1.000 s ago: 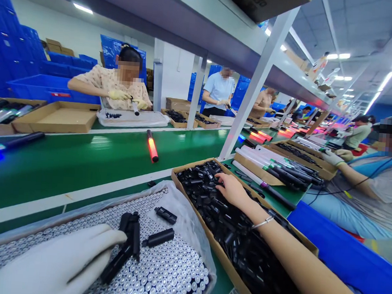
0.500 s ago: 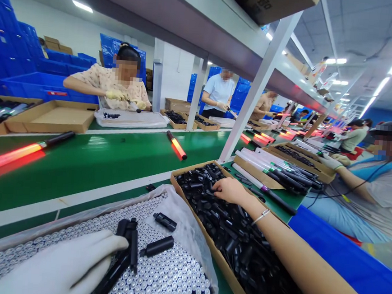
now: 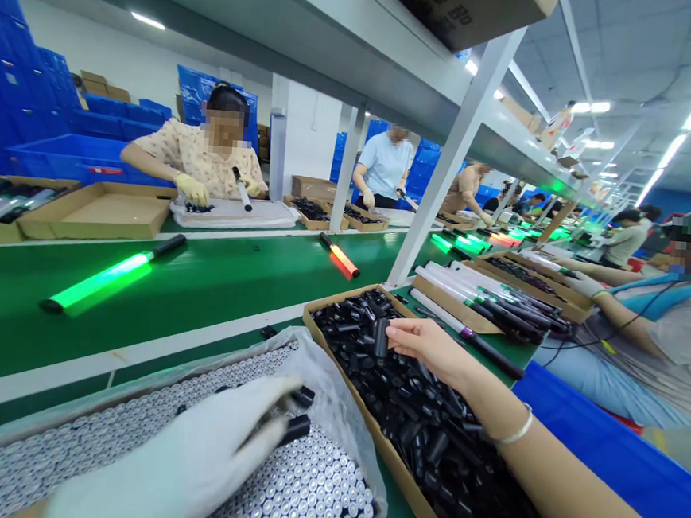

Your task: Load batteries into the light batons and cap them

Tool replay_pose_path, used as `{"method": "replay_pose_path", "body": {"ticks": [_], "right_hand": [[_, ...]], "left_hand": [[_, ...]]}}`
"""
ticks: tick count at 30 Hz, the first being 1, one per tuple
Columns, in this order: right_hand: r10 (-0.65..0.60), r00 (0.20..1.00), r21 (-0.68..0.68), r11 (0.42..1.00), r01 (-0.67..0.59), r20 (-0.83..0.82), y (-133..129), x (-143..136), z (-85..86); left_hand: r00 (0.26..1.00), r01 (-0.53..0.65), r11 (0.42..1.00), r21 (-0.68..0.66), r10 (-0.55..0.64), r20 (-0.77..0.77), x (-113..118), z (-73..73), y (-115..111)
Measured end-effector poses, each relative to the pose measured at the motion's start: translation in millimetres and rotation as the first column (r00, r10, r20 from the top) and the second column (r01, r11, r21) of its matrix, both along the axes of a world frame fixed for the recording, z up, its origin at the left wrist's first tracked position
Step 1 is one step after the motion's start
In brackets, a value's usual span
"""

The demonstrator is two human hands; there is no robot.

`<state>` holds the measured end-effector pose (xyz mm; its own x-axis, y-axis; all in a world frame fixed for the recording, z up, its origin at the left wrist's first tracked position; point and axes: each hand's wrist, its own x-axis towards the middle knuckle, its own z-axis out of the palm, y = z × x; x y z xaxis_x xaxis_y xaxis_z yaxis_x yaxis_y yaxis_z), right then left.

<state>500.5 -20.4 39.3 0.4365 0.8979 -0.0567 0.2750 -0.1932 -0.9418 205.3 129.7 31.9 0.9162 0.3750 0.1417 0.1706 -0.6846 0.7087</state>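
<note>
My bare right hand (image 3: pixel 428 347) pinches a short black cylindrical part (image 3: pixel 381 338) above a cardboard box (image 3: pixel 344 387) of loose black plastic parts (image 3: pixel 422 425). My left hand (image 3: pixel 200 439), in a white glove, is over a plastic-lined tray of upright silver batteries (image 3: pixel 303 487). Its fingers are around the ends of black parts (image 3: pixel 296 429) lying on the batteries; motion blurs the fingertips, and whether they grip a part is unclear. A clear plastic liner (image 3: pixel 335 394) bunches along the tray's right side.
Glowing sticks, one green (image 3: pixel 104 280) and one red (image 3: pixel 341 257), lie on the green belt (image 3: pixel 230 274). A white post (image 3: pixel 449 155) rises behind the parts box, under a shelf. White sticks (image 3: pixel 480 293) are piled at right. Other people sit or stand across and at right.
My right hand has lifted a black part from the box. My left hand has moved right and up over the black parts. The nearer stick shifted right and turned from red to green.
</note>
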Motion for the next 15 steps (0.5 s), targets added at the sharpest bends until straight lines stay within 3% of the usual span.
{"method": "replay_pose_path", "body": {"ticks": [2,4,7,9,11,12,15], "right_hand": [[0.057,0.998,0.046,0.997,-0.055,-0.038,2.9,-22.6,7.9],[0.107,0.994,0.085,0.991,-0.108,0.011,8.5,-36.6,15.5],[0.045,0.954,0.04,0.997,-0.06,0.298,19.9,-28.1,17.1],[-0.03,0.886,-0.005,0.999,0.037,0.462,27.3,-6.3,7.3],[-0.048,0.836,-0.053,0.994,0.091,0.546,34.0,17.9,-10.1],[-0.031,0.813,-0.086,0.991,0.099,0.581,37.3,28.1,-20.0],[0.072,0.767,-0.205,0.975,0.08,0.638,48.3,47.3,-44.4]], "left_hand": [[0.999,0.028,0.997,-0.066,-0.027,0.022,42.7,12.5,-13.8],[0.997,0.037,0.957,-0.286,-0.015,0.081,80.1,26.7,-21.9],[0.995,0.046,0.938,-0.344,-0.014,0.097,98.3,45.1,-17.3],[0.995,0.098,0.965,-0.244,-0.098,0.012,79.5,50.4,-6.1],[0.979,0.172,0.985,-0.01,-0.172,-0.107,45.7,48.6,5.8],[0.967,0.174,0.979,0.106,-0.149,-0.204,27.7,45.3,10.6],[0.928,0.07,0.923,0.378,0.079,-0.364,-11.6,30.7,17.4]]}}
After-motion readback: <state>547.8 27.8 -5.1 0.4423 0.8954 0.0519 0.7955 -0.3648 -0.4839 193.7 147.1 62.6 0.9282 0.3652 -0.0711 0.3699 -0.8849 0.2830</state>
